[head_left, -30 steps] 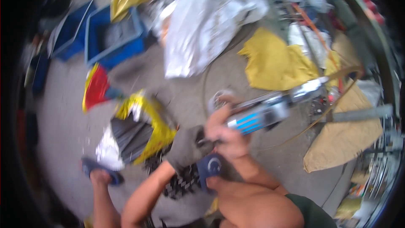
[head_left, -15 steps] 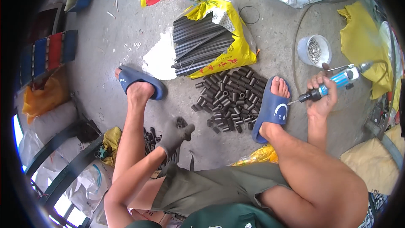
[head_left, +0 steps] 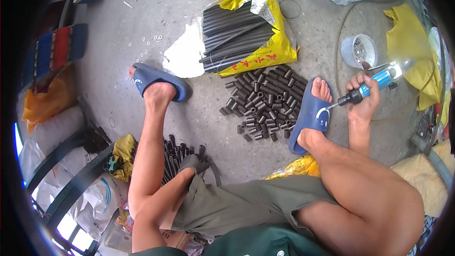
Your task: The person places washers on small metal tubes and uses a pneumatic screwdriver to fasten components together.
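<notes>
Driver (head_left: 383, 79) is clamped in the right hand (head_left: 363, 103); well apart, the left hand (head_left: 193, 164) meets dark rods (head_left: 171, 160), its grip unclear.

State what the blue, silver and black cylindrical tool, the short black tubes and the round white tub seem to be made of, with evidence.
Blue, silver and black cylindrical tool: probably metal at its silver end, polished, given the bright glare.
Short black tubes: plastic or rubber, satin, by their soft highlights.
Round white tub: likely plastic, smooth, by its even, milky wall.
</notes>
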`<action>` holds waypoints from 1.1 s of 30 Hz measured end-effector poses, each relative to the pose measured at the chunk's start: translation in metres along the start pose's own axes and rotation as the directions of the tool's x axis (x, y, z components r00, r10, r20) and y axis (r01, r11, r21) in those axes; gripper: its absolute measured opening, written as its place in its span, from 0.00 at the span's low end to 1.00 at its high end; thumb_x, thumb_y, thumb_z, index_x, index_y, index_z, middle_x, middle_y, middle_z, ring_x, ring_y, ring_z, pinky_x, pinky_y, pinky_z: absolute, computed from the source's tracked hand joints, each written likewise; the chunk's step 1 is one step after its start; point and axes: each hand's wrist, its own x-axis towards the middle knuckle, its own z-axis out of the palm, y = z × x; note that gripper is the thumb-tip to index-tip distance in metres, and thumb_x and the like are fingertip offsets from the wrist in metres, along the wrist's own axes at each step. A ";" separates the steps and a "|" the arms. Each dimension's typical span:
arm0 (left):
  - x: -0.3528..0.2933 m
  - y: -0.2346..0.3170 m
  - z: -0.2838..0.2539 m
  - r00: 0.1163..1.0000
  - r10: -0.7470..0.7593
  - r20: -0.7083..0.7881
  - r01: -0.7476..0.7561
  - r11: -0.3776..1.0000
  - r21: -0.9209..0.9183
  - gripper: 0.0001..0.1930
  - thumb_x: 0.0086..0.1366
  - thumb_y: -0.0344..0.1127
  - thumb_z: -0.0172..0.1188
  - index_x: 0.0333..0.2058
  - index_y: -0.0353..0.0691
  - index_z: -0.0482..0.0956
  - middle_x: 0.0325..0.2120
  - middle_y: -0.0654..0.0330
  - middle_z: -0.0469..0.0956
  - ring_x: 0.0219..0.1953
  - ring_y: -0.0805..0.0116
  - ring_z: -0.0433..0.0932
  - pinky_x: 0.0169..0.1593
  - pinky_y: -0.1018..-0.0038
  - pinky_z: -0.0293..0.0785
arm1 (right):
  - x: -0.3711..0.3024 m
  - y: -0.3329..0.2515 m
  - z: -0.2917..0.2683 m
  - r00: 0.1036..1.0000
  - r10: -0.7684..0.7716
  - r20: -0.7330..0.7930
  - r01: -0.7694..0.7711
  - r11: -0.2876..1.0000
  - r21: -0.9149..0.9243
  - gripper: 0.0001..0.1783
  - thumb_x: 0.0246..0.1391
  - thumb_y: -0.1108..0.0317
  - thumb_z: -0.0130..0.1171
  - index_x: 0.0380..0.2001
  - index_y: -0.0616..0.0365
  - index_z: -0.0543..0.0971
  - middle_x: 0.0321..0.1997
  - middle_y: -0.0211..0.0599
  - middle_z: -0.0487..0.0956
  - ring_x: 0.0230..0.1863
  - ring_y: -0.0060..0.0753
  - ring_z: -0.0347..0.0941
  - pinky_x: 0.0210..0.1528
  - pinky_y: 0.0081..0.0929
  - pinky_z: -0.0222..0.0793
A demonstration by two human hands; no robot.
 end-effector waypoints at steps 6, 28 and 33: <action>-0.041 0.070 -0.070 0.843 0.262 -0.470 -0.260 0.963 0.069 0.21 0.69 0.53 0.60 0.33 0.38 0.84 0.26 0.44 0.83 0.35 0.41 0.84 0.39 0.51 0.78 | -0.004 0.008 -0.015 0.995 0.040 -0.087 -0.038 0.999 0.022 0.27 0.61 0.67 0.58 0.63 0.59 0.71 0.32 0.28 0.71 0.32 0.23 0.67 0.39 0.27 0.67; -0.037 0.243 -0.318 0.241 0.690 -0.683 -0.439 0.705 0.557 0.26 0.57 0.48 0.70 0.47 0.36 0.76 0.43 0.39 0.78 0.46 0.38 0.79 0.49 0.50 0.76 | 0.020 0.018 -0.210 0.622 0.430 -0.654 -0.128 0.880 0.457 0.19 0.58 0.51 0.61 0.41 0.57 0.80 0.33 0.31 0.82 0.33 0.29 0.78 0.37 0.31 0.75; -0.034 0.248 -0.312 0.243 0.717 -0.653 -0.422 0.685 0.594 0.14 0.62 0.42 0.64 0.38 0.35 0.80 0.35 0.43 0.83 0.41 0.43 0.83 0.46 0.52 0.78 | 0.024 0.013 -0.227 0.605 0.474 -0.640 -0.249 0.876 0.413 0.28 0.60 0.43 0.59 0.43 0.60 0.80 0.39 0.39 0.84 0.38 0.36 0.81 0.42 0.35 0.80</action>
